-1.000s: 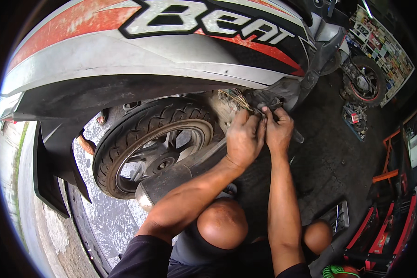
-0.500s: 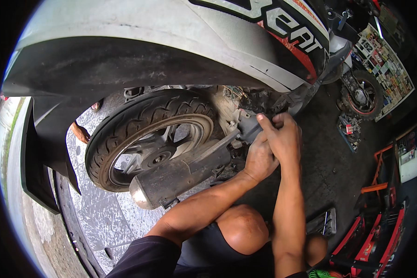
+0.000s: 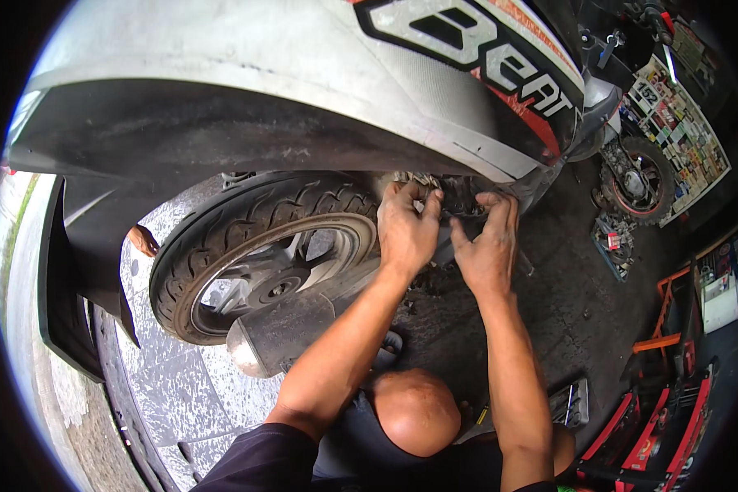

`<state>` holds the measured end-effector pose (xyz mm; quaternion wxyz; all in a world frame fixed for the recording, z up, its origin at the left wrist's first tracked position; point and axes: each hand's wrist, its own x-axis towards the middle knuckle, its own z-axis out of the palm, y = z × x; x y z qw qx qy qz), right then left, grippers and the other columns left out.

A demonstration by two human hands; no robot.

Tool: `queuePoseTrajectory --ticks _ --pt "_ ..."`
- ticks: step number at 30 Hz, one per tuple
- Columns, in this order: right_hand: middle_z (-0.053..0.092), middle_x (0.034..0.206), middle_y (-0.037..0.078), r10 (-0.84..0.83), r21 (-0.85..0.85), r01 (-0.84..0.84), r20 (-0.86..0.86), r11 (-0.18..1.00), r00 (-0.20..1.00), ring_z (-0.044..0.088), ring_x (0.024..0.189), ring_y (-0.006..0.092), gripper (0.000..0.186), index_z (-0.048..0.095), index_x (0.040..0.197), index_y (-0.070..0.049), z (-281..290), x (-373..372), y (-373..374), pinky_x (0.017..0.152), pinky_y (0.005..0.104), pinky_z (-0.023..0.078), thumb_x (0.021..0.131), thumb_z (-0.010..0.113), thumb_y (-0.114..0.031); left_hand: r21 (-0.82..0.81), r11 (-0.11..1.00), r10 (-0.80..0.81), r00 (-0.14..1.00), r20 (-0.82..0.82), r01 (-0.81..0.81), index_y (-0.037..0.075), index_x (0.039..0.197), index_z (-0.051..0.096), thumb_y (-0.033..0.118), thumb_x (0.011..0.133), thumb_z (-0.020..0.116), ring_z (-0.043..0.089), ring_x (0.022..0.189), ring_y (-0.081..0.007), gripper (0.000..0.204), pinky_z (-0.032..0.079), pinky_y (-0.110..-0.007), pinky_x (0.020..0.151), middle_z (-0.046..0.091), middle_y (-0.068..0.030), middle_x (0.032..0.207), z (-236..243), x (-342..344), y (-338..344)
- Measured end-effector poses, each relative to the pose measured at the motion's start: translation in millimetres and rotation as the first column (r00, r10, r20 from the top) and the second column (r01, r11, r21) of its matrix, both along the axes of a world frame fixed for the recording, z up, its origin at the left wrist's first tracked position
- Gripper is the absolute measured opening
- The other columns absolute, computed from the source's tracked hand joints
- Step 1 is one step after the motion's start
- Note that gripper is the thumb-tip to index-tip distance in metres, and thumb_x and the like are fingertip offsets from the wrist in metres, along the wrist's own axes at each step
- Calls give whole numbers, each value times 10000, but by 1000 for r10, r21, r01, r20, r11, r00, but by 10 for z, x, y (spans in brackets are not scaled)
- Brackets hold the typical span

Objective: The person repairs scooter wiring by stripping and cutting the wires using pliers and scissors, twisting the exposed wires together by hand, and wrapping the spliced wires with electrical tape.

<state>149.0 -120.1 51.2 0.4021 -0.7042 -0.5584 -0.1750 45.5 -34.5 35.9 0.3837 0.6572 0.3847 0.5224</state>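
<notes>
A scooter with a white side panel stands in front of me, its rear wheel and grey exhaust muffler low on the left. My left hand reaches up to the engine area below the panel. Its fingers are curled in near the thumb at the greasy parts just right of the tyre; whatever they grip is too small or hidden to name. Beside it, my right hand is at the dark parts under the panel's lower edge, thumb and fingers apart with a gap between them.
Behind the wheel at left shows another person's hand. A red-edged tool rack stands at lower right, near an open tool case. Farther off are a tray of parts and another wheel. The black mudguard hangs at left.
My hands were together over the dark part above the muffler. They have parted: the left has moved left and up to the engine area, while the right has opened its fingers.
</notes>
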Motion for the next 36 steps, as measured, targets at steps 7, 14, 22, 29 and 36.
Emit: queuePoseTrajectory --ticks 7,14,22,29,36 --pt "615 1247 220 0 -51 2 41 999 999 609 1153 444 465 591 1267 -18 -45 94 114 963 513 501 818 706 -57 409 906 -123 992 16 106 -4 870 696 89 846 751 599 953 -371 111 489 -464 852 640 -159 983 -69 -33 -301" --pt "675 939 169 -41 21 49 -269 999 962 682 880 347 241 693 908 31 11 167 -1 783 445 528 852 810 -172 455 838 -209 947 -242 301 20 1155 700 91 873 658 571 1245 -363 294 443 -489 1048 654 -181 1235 14 -38 305" --pt "678 929 225 -57 -421 -17 -165 907 985 675 927 403 356 707 913 26 309 253 -17 836 480 516 878 769 -322 371 599 -247 604 -757 710 63 1171 711 159 835 711 595 1224 -359 349 469 -489 1014 639 -142 1210 153 -91 602" --pt "651 810 163 114 -378 -81 67 922 991 644 851 353 266 723 842 -12 227 362 45 809 458 491 902 736 -271 428 507 -219 592 -776 748 40 1178 667 258 915 676 613 1237 -344 342 486 -495 1028 651 -150 1227 67 0 691" --pt "500 749 -47 502 334 -422 -770 843 394 443 758 48 218 628 735 7 -198 601 -42 712 243 356 929 695 -64 550 472 -226 697 -680 689 55 1059 559 213 918 667 669 965 -366 237 545 -484 785 650 -162 1023 -81 109 678"
